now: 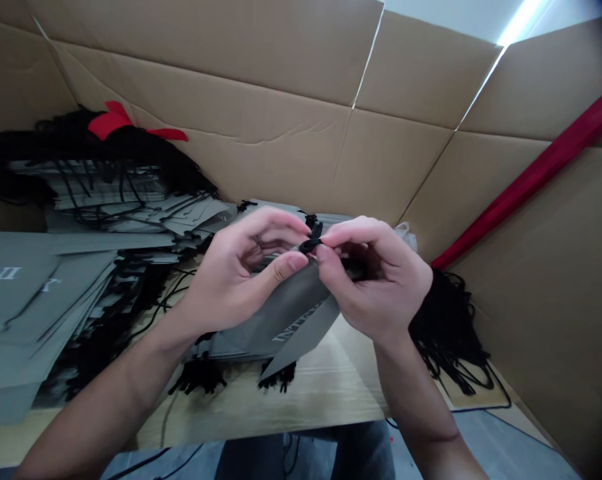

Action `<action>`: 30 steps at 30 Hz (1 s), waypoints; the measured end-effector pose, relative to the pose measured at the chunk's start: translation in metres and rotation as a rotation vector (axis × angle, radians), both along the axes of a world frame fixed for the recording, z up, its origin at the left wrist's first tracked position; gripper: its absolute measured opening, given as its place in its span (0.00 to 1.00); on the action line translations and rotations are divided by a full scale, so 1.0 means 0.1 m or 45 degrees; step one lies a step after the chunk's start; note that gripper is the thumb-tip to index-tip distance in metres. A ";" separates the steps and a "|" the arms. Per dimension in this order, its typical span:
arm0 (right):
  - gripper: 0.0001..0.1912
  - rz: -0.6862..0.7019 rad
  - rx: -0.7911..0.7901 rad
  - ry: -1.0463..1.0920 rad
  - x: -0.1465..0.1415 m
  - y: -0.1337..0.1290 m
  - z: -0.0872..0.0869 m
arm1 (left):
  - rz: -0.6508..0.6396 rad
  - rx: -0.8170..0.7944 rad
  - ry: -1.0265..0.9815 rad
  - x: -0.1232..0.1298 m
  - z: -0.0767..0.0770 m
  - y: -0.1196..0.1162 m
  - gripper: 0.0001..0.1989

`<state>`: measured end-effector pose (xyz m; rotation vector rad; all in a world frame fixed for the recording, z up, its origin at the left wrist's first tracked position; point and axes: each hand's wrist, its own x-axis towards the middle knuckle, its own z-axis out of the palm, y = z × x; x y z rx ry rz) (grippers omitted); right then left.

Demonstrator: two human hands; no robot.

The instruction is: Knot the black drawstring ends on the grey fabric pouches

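Note:
A looped black cord [311, 246] is at the corner of a grey printed paper piece [308, 327] with white lettering. My right hand [375, 273] pinches the cord between thumb and forefinger. From the other side, my left hand [253, 267] is curled round it, its thumb and forefinger tips at the loop. The grey piece hangs tilted below my hands, over a stack of similar grey pieces [231, 343] with black cord ends [201, 377] sticking out. The fingers partly hide the cord.
More grey pieces [15, 320] with black cords are piled at the left. Behind them lies a bundle of black cords [181, 163] with a red strip [111, 121]. Loose black cords [448, 327] lie right. Cardboard walls [281, 120] enclose the wooden table [331, 400]; a red band [525, 177] crosses one.

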<state>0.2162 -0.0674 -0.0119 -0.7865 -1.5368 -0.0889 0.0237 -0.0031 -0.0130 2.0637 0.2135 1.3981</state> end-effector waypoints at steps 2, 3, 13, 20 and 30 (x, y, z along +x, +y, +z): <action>0.09 0.031 0.078 -0.073 0.03 0.03 0.00 | 0.080 0.042 0.056 -0.02 0.01 -0.01 0.07; 0.10 0.055 0.109 -0.112 0.05 0.04 0.01 | 0.151 0.096 0.050 -0.03 0.01 -0.01 0.05; 0.12 0.330 -0.315 -0.072 0.27 -0.09 0.14 | 0.386 0.594 0.114 -0.08 0.03 -0.09 0.12; 0.03 0.198 -0.275 -0.113 0.25 -0.07 0.16 | 0.400 0.600 0.179 -0.08 0.04 -0.09 0.07; 0.21 0.477 -0.358 -0.233 0.33 -0.02 0.13 | 0.423 0.376 0.315 -0.10 0.06 -0.18 0.09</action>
